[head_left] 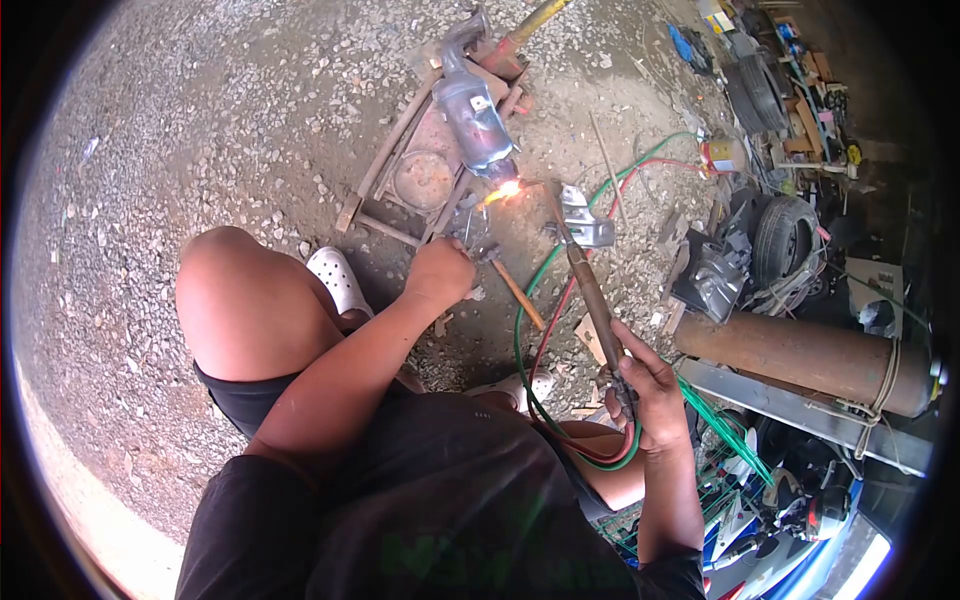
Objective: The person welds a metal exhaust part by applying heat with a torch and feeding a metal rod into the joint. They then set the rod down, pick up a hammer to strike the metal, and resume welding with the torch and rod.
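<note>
My right hand (650, 390) is wrapped round the handle of a cutting torch (594, 300), whose nozzle points up toward a bright flame (508, 188). That flame meets the lower end of a metal exhaust canister (470, 115) with a bent pipe, lying on a rusty metal frame (385, 150). My left hand (443, 270) is closed in a fist by the frame's near end; thin metal shows just beyond it, and I cannot tell what it grips. A hammer (517, 292) with a wooden handle lies right of this fist. Bent sheet-metal shells (588, 218) rest behind the torch.
Green and red hoses (540, 345) loop from the torch across the gravel. A rusty gas cylinder (800, 360) lies tied at the right, near tyres (785, 240) and scrap. A yellow pole (535, 22) stands behind the canister. My white clog (338, 278) is near the frame.
</note>
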Motion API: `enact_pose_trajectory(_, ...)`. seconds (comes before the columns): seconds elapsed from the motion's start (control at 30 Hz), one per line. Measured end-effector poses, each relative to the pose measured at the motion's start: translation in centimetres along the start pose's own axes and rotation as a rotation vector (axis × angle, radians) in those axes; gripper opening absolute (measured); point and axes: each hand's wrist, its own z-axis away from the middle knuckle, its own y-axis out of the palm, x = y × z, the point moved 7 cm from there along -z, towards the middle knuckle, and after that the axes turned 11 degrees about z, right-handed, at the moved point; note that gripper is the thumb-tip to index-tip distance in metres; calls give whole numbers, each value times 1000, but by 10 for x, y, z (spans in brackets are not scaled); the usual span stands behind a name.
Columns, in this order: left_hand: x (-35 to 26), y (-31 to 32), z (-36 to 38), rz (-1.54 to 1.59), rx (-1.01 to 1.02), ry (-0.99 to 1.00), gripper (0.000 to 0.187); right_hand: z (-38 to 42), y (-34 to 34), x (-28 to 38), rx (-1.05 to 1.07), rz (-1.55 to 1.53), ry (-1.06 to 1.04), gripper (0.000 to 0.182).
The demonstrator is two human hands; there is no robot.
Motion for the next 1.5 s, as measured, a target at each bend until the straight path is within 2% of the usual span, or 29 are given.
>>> enact_pose_trajectory(1.07,-6,6,-5,47,9,-24,28,-8,-13,4,-33,-37,21,49)
enact_pose_trajectory(1.13,-1,7,-9,48,3,-20,29,-10,-15,2,-2,-6,-11,57)
enact_pose_trajectory(1.5,-7,7,-6,33,7,-35,28,-8,-10,10,-22,-16,14,52)
